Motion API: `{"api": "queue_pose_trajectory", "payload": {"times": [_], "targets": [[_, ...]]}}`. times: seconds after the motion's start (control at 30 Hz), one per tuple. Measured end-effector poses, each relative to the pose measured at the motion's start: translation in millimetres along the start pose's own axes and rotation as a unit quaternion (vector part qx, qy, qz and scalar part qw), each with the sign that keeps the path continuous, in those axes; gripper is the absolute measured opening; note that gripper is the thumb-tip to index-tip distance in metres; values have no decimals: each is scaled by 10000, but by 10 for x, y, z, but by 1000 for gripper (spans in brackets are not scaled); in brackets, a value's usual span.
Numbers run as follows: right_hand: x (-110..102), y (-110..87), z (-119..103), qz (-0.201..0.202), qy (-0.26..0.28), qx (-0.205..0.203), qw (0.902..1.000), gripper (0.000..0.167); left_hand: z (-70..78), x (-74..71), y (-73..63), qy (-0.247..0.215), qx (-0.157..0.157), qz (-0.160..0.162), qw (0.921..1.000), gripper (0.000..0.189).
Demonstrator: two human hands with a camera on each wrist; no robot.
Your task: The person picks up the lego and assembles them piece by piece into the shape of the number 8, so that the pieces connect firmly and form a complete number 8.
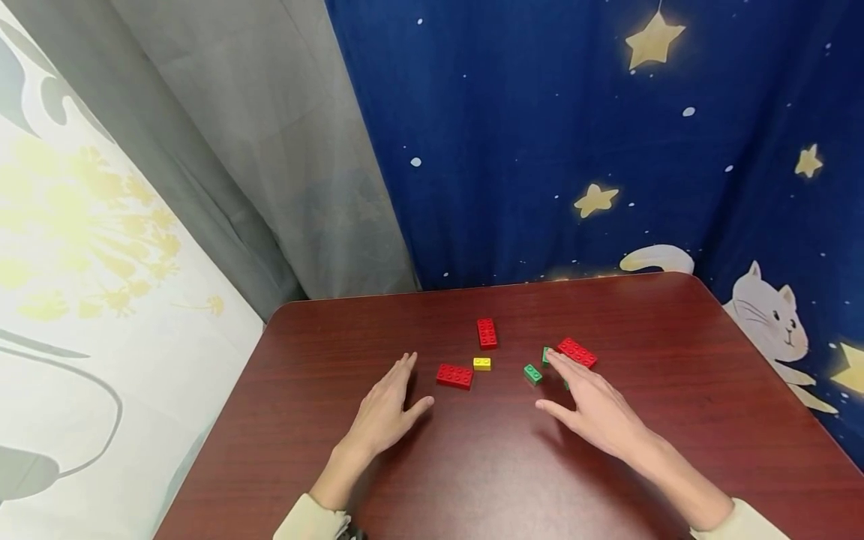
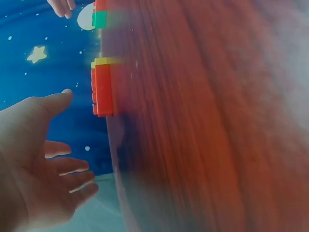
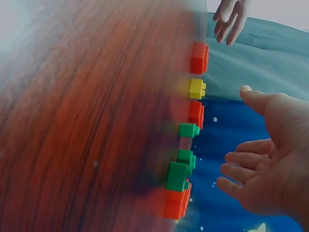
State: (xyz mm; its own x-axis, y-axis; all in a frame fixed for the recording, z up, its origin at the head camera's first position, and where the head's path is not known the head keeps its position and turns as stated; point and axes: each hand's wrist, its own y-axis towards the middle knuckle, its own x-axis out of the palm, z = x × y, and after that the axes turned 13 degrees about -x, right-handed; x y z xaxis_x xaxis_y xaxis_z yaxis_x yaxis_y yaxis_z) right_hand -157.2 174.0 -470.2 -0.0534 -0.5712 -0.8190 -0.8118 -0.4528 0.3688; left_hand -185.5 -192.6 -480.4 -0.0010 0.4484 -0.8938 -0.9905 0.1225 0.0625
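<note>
1. Left hand (image 1: 383, 411): wide, fingers extended, thumb spread, above the table (image 1: 310, 360); left red brick (image 1: 455, 376) at its 2 o'clock.
2. Right hand (image 1: 599, 409): equally wide, also above the table; green brick (image 1: 532, 374) at its 10 o'clock, right red brick (image 1: 577, 352) at 11.
3. Yellow brick (image 1: 482, 364): just beside the left red brick, at 2 o'clock.

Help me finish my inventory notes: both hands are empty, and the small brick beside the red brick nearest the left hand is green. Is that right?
Not quite: the small brick is yellow, not green, as the head view shows. It does lie beside the red brick nearest the left hand, and that hand and the right hand are both empty.
</note>
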Motion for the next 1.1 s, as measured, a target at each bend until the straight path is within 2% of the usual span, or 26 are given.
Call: {"api": "queue_pose_trajectory", "payload": {"times": [0.3, 0.7, 0.83, 1.1], "targets": [[143, 58, 6, 231, 399, -80, 9989, 74, 86, 133, 167, -498, -116, -357, 9981, 82], [272, 207, -1, 552, 714, -90, 9959, 66, 212, 238, 334, -739, -61, -498, 9960, 74], [334, 305, 0, 491, 951, 112, 9942, 61, 242, 265, 365, -807, -40, -504, 9955, 71], [454, 516, -21, 234, 1687, 472, 9843, 57, 265, 312, 412, -806, -20, -422, 9959, 64]]}}
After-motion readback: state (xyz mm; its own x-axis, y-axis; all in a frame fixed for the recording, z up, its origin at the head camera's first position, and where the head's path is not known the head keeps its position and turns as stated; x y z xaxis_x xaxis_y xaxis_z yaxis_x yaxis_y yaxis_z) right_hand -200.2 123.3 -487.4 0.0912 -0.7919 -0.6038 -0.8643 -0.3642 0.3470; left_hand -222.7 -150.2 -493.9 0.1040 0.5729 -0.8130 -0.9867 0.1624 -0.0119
